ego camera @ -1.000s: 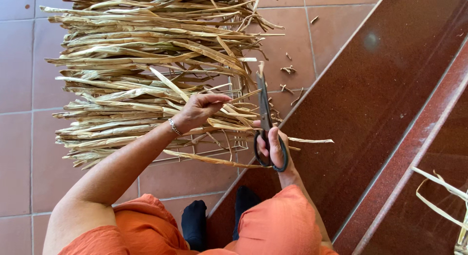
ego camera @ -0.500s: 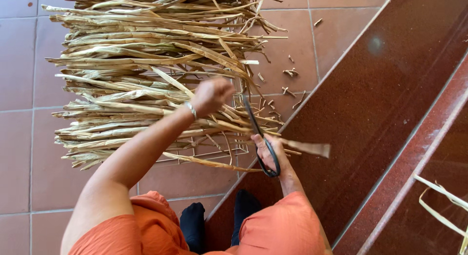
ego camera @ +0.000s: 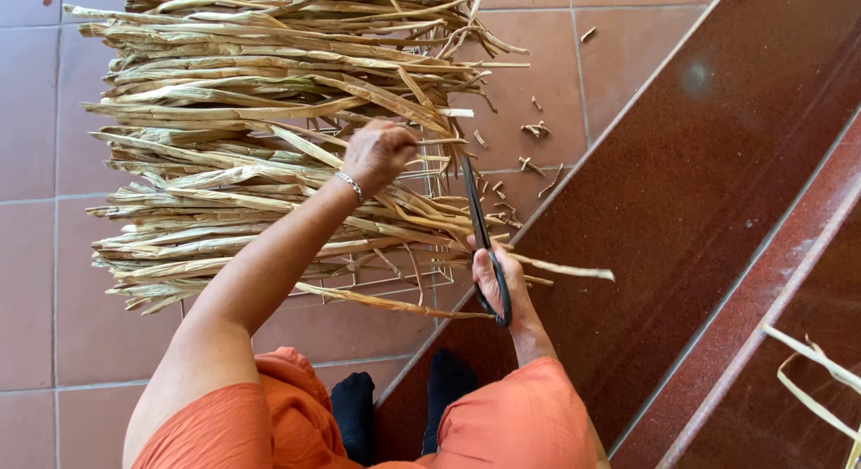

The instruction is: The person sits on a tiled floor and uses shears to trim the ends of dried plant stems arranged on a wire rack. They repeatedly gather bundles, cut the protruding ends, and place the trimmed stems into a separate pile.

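Your left hand (ego camera: 381, 151) is clenched on dried leaf strips (ego camera: 269, 164) piled on the tiled floor (ego camera: 45, 325); your right hand (ego camera: 498, 281) grips black scissors (ego camera: 480, 231). The blades sit near your left fingers, so a slip could nick them.

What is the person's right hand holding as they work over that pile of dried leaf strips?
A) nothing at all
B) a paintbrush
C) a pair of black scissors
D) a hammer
C: the right hand has its fingers through the black handles of the scissors, whose blades point up toward the dried strips that the left hand grips.
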